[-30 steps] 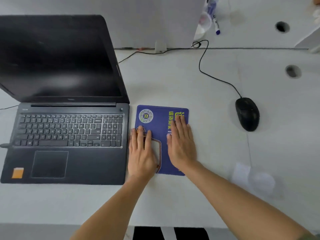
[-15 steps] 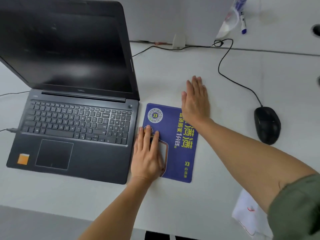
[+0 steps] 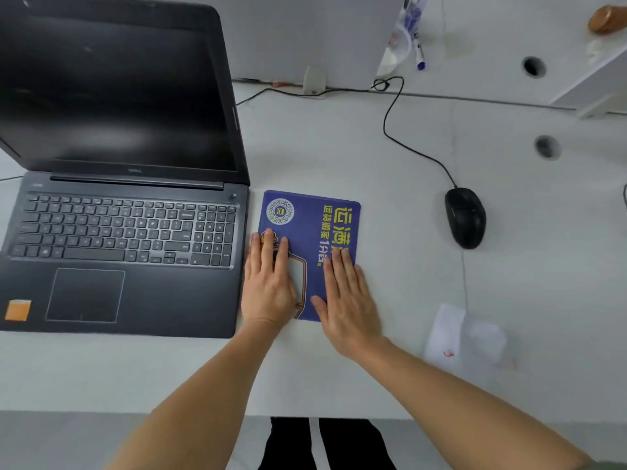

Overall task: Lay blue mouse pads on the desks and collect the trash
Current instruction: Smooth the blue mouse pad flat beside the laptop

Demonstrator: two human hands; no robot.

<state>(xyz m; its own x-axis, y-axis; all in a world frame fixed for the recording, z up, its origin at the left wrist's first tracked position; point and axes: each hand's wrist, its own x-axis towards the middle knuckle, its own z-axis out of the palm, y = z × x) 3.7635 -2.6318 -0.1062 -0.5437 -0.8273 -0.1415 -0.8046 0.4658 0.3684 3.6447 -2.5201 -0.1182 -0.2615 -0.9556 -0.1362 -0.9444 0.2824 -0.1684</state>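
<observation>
A blue mouse pad with yellow lettering and a round code lies flat on the white desk, just right of the laptop. My left hand presses flat on its left half with straight fingers. Flat on the pad's lower right part rests my right hand, palm partly over the near edge. A crumpled clear wrapper with a small red mark lies on the desk to the right of my right forearm.
An open dark laptop fills the left side. A black wired mouse sits right of the pad, its cable running to the back. At the back stand a white partition, a clear bag with markers and two cable holes.
My right hand, which had slid to the pad's far right corner, has come back toward me onto its lower right part. My left hand has stayed in place.
</observation>
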